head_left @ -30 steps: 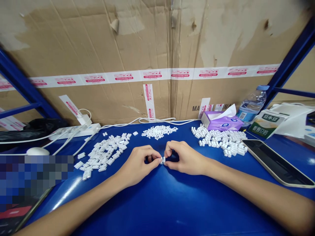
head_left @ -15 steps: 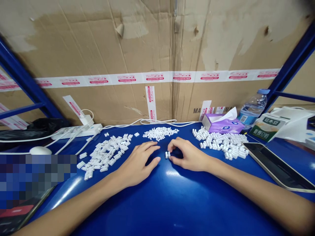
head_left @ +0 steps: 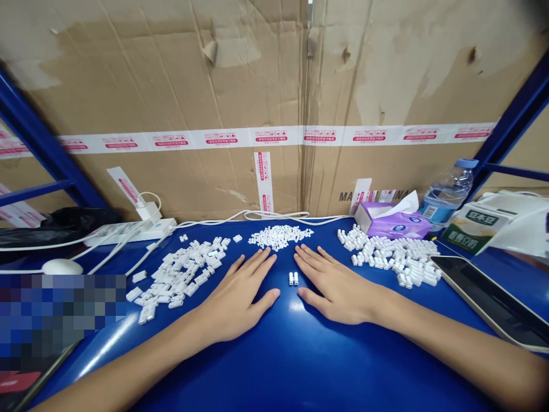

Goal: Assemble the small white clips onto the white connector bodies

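My left hand (head_left: 240, 294) lies flat on the blue table (head_left: 274, 366), palm down, fingers apart, holding nothing. My right hand (head_left: 337, 283) rests flat too, its fingers spread and holding nothing. Between the hands, nearer the right one, a small white two-part connector piece (head_left: 293, 278) lies on the table, touched by neither. Beyond the fingertips is a heap of tiny white parts (head_left: 279, 236). Left of my left hand spreads a pile of flat white pieces (head_left: 184, 272). A pile of white connectors (head_left: 394, 254) lies beyond my right hand, to the right.
At the back right stand a purple tissue pack (head_left: 394, 223), a water bottle (head_left: 448, 191) and a green-and-white carton (head_left: 476, 226). A phone (head_left: 493, 297) lies at the right. A power strip (head_left: 132, 230) with white cables sits at the back left, before a cardboard wall (head_left: 214, 86).
My right hand has let go of the small connector piece and flattened onto the table with its fingers spread. The piece now stands free between the hands. My left hand has flattened slightly.
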Demonstrator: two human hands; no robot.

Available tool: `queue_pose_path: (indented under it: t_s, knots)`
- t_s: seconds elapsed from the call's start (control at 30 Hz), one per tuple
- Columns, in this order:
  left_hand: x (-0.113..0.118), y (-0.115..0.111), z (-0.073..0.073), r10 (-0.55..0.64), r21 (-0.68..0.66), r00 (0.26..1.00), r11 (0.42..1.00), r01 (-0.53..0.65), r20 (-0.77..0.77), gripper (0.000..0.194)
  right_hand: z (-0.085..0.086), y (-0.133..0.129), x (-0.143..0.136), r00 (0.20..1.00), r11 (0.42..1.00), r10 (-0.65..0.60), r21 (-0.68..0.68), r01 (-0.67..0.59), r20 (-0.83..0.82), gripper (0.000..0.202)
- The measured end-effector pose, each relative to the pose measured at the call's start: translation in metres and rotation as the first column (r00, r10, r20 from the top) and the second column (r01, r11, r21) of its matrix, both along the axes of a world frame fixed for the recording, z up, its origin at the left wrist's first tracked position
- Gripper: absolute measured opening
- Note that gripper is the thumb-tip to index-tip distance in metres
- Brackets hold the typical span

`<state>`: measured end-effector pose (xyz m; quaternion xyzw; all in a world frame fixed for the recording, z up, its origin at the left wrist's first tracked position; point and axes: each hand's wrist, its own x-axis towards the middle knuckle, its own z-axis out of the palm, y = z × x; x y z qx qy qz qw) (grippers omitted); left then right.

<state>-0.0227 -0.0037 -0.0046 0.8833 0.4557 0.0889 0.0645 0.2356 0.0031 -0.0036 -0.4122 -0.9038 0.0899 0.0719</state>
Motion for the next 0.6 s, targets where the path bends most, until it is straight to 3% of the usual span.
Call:
queue_pose_path:
  t_s: [0.6]
  knots:
    - [0.0015,-0.0002,0.0016,0.032,-0.022,0.998,0.999,-0.033,-0.049,0.069,0.004,-0.0019,-0.0003,1.0,0.998,-0.006,-0.056,0.006,-0.003,0.079]
